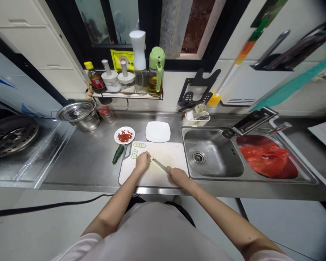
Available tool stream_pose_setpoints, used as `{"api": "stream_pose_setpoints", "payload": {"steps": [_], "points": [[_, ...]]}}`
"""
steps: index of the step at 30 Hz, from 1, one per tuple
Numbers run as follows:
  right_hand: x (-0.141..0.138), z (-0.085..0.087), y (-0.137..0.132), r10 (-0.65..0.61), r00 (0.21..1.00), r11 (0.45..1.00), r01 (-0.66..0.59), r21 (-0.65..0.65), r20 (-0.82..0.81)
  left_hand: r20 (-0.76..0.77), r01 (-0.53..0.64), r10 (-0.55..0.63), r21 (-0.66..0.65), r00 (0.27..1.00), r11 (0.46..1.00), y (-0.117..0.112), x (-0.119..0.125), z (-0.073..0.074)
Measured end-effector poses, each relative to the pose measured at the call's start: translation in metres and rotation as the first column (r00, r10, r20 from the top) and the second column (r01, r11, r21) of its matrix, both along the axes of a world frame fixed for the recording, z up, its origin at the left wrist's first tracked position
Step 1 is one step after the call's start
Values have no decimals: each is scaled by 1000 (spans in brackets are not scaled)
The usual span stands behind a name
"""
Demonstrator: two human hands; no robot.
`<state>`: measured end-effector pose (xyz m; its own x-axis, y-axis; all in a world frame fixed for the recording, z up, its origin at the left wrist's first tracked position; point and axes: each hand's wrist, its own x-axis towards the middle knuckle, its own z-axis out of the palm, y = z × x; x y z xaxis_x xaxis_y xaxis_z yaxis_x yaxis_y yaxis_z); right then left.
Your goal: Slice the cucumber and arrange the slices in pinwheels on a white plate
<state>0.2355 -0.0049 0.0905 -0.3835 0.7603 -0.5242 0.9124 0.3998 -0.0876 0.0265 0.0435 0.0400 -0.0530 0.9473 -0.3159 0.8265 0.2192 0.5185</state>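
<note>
Knife [161,166] in the right hand [177,176], with the fingers closed around the handle and the blade pointing to the far left, over a white cutting board [174,149]. Left hand [143,161] low over the same board, fingers bent and gathered narrowly on a cucumber piece [151,158]; only the pale cut end of it visible, just beside the tip of the blade. Whether blade and cucumber in contact: cannot tell from this view. On the board, beyond the left hand, two groups of cucumber slices [139,144]: one in a row near the far left corner, the other in a short column nearer to the hand, with slices partly overlapping.

On the steel bench [78,159], just left of the board, a dark green cucumber [118,154], lying at a slant. Behind it a round white plate [116,137] with many small red pieces [124,136], too small to name surely. To the right of this plate, just behind the board, a squarish white plate [158,131]. Farther left, a lidded steel pot [88,121] and, near it, a jar with a red lid [106,115].

Right of the board, a double steel sink [217,159], with a red plastic bag [266,159] in its right basin. Above the bench, on a narrow rack [125,95], a sauce bottle with a yellow cap [96,78] and an oil bottle with a green top [155,72].
</note>
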Motion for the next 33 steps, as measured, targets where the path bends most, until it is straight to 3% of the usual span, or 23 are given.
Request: {"api": "stream_pose_setpoints", "payload": {"steps": [4, 33], "points": [[0, 0, -1, 0, 1000, 1000, 0, 13, -1, 56, -47, 50, -47, 997, 998, 2, 0, -1], [-15, 4, 4, -25, 1000, 1000, 24, -18, -11, 95, 16, -17, 10, 995, 1000, 10, -7, -12]]}}
